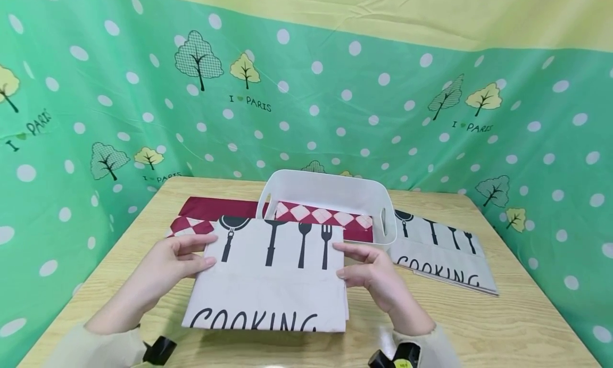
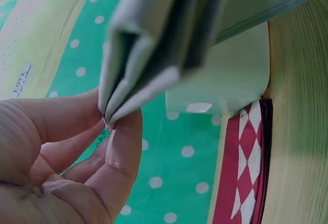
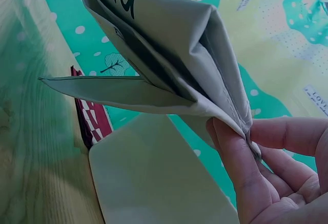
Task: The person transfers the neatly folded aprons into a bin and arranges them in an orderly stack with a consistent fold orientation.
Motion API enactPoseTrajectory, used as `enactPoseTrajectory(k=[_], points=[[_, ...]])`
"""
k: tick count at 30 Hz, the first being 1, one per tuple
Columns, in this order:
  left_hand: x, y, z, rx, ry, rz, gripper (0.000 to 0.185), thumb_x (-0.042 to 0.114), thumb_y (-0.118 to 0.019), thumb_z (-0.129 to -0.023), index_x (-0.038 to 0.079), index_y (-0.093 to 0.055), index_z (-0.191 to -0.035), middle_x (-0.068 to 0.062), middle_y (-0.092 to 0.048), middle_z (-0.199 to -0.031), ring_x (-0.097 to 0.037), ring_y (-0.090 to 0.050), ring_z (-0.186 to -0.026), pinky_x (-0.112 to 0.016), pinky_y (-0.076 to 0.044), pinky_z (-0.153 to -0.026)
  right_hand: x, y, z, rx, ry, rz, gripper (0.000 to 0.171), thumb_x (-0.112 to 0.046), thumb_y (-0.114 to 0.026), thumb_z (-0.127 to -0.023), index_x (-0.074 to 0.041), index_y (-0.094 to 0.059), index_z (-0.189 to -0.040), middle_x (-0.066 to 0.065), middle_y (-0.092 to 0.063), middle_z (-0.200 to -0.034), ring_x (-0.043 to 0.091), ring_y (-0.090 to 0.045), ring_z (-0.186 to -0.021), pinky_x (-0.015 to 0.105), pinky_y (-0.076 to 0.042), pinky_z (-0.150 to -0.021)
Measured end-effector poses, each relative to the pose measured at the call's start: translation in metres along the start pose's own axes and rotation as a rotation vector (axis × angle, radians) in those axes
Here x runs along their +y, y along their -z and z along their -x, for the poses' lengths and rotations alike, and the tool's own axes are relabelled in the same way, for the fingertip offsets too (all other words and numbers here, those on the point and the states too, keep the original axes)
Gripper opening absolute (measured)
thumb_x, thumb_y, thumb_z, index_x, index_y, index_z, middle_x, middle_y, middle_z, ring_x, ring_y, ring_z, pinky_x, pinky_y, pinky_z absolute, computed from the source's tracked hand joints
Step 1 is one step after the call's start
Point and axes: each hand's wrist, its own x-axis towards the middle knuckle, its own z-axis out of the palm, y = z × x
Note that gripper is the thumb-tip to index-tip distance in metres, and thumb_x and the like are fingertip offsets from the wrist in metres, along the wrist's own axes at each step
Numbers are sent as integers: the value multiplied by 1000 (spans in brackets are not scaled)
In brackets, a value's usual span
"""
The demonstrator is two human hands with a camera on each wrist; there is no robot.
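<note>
1. Wood-grain table (image 1: 479, 331) below; left hand (image 1: 165, 267) and right hand (image 1: 375, 277) pinch opposite sides of the raised, folded cooking-print cloth (image 1: 268, 291).
2. Loose flap (image 3: 118, 92) sticks out; edge-only pinch could let folds slip.
3. White basket (image 1: 330, 190) behind could snag the flap.

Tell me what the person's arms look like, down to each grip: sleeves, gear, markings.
The left grip and right grip wear no gloves. The left sleeve and right sleeve are pale cream, stopping short of each grip. Black gear sits at both cuffs: left device, right device, the latter with a yellow patch, its marking too small to read.
</note>
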Motion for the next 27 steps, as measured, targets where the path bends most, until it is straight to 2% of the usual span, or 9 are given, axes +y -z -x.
enactPoseTrajectory(k=[4, 11, 16, 19, 27], points=[[2, -1, -1, 24, -7, -10, 59, 18, -74, -89, -6, -52, -139, -26, -61, -128, -6, -68, -90, -26, -60, -75, -3, 2, -1, 17, -3, -11, 50, 7, -68, -77, -2, -66, -127, 2, -69, -125, 8, -66, -69, 25, -59, -67], [4, -6, -3, 40, -32, 3, 54, 18, -73, -90, -6, -55, -135, -24, -64, -125, -5, -68, -89, -25, -60, -75, -7, 7, 0, 26, -13, -28, 49, 7, -67, -78, -7, -68, -125, 10, -64, -132, 9, -67, -68, 26, -60, -69], [9, -10, -7, 41, -27, 9, 52, 18, -73, -91, -5, -57, -134, -20, -65, -123, -6, -67, -87, -24, -59, -75, -9, 10, 1, 17, -3, -52, 48, 8, -66, -79, -12, -70, -122, 5, -69, -122, 11, -69, -73, 27, -60, -71], [13, -12, -9, 35, -32, 34, 52, 17, -72, -91, -5, -56, -135, -20, -67, -121, -7, -68, -84, -26, -60, -74, -10, 13, 2, 24, 7, -68, 47, 9, -66, -78, -15, -71, -118, 1, -71, -115, 11, -70, -73, 27, -61, -70], [19, -17, -14, 19, -15, 106, 53, 19, -72, -91, -5, -56, -135, -15, -70, -116, -9, -70, -83, -35, -62, -70, -13, 19, 3, 75, 3, -76, 47, 11, -64, -78, -22, -74, -109, -2, -70, -115, 10, -67, -72, 26, -60, -70]])
